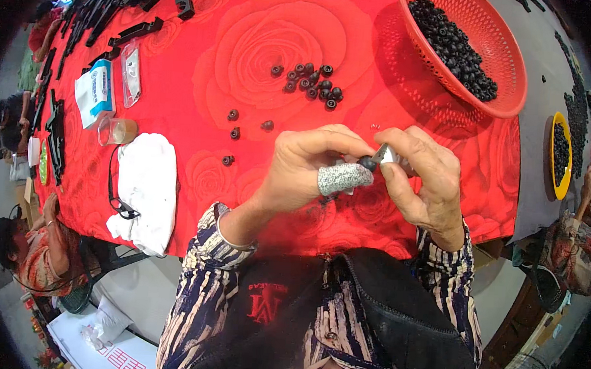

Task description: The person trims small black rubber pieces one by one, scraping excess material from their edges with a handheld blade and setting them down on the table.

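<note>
A small round black part (367,163) is pinched between the fingers of my left hand (296,159), whose thumb wears a grey knitted finger sleeve (340,180). My right hand (431,176) grips a short shiny metal blade (385,153), its edge against the black part. Both hands are close together above the red rose-patterned cloth (214,193). Beyond them lies a loose cluster of similar black parts (312,94), with several more, such as one black part (228,160), scattered left of my left hand.
A red plastic basket (518,83) of black parts stands far right, a yellow tray (567,167) beyond it. On the left are a white cloth (148,189), glasses (126,209), a plastic cup (117,132), a packet (94,94) and long black pieces (56,133). Other people sit at both sides.
</note>
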Demonstrator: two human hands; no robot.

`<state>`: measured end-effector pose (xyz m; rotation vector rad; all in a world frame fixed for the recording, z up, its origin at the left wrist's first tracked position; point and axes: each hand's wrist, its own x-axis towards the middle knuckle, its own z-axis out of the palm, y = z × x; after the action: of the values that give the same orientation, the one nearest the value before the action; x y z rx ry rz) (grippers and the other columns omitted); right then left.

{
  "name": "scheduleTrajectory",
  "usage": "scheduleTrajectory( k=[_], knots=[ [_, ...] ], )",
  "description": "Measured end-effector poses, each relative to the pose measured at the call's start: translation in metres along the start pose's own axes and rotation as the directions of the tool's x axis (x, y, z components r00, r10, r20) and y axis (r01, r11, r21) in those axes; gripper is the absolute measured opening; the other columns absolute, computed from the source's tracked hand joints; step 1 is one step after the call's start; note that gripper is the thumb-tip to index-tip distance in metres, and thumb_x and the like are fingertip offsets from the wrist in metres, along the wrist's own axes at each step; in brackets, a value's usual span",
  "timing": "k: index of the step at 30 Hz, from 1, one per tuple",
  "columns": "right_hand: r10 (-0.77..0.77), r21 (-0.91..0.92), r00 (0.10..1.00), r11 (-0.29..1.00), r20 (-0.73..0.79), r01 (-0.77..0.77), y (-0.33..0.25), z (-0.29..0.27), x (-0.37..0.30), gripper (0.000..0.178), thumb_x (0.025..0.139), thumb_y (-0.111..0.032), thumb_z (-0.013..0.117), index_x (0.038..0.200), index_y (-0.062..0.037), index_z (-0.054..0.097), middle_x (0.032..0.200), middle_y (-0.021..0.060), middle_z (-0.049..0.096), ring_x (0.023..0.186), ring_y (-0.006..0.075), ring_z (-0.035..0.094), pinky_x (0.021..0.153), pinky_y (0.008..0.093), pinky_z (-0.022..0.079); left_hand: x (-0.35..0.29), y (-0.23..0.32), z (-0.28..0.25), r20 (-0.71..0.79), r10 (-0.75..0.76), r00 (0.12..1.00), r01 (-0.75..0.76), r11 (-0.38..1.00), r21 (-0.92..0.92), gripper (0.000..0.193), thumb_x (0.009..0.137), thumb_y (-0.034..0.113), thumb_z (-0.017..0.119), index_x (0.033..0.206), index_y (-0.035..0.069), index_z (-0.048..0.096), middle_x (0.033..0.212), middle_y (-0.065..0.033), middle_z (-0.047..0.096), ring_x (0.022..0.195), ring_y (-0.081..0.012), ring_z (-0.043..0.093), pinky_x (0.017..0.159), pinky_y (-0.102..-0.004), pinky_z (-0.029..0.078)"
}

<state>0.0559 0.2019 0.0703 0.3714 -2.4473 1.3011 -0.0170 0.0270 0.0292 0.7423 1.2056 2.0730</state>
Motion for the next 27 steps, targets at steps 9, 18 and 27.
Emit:
scheduleTrajectory(
  k=[9, 18, 27],
  knots=[
    [0.001, 0.009, 1.0, 1.0, 0.028, -0.002, 0.002, -0.001, 0.001, 0.026, 0.07, 0.006, 0.059, 0.096, 0.0046, 0.056, 0.071, 0.014, 0.054, 0.059, 0.0259, 0.055, 0.051, 0.0331, 0.044, -0.002, 0.001, 0.003, -0.026, -0.061, 0.998, 0.059, 0.996, -0.073, 0.024, 0.078, -0.002, 0.066, 0.101, -0.004, 0.062, 0.093, -0.0091, 0.06, 0.076, -0.0103, 0.058, 0.06, -0.0204, 0.051],
    [-0.024, 0.031, 0.999, 0.999, 0.037, 0.023, 0.011, 0.0, 0.001, 0.024, 0.071, 0.003, 0.059, 0.095, 0.0047, 0.058, 0.068, 0.0113, 0.052, 0.055, 0.0208, 0.051, 0.049, 0.03, 0.04, -0.004, 0.002, 0.004, -0.04, -0.146, 0.988, 0.143, 0.988, -0.065, 0.022, 0.082, 0.001, 0.063, 0.103, -0.005, 0.06, 0.09, -0.008, 0.061, 0.074, -0.0107, 0.06, 0.057, -0.0207, 0.05],
    [-0.001, 0.066, 0.992, 0.998, 0.125, -0.007, 0.015, -0.001, 0.004, 0.021, 0.071, 0.004, 0.06, 0.091, 0.0043, 0.057, 0.068, 0.0126, 0.053, 0.056, 0.0243, 0.052, 0.048, 0.0321, 0.04, -0.009, -0.004, 0.002, -0.037, -0.289, 0.957, 0.264, 0.915, -0.305, 0.021, 0.086, 0.006, 0.06, 0.103, -0.005, 0.06, 0.085, -0.0073, 0.063, 0.069, -0.0103, 0.059, 0.059, -0.0227, 0.05]
  ],
)
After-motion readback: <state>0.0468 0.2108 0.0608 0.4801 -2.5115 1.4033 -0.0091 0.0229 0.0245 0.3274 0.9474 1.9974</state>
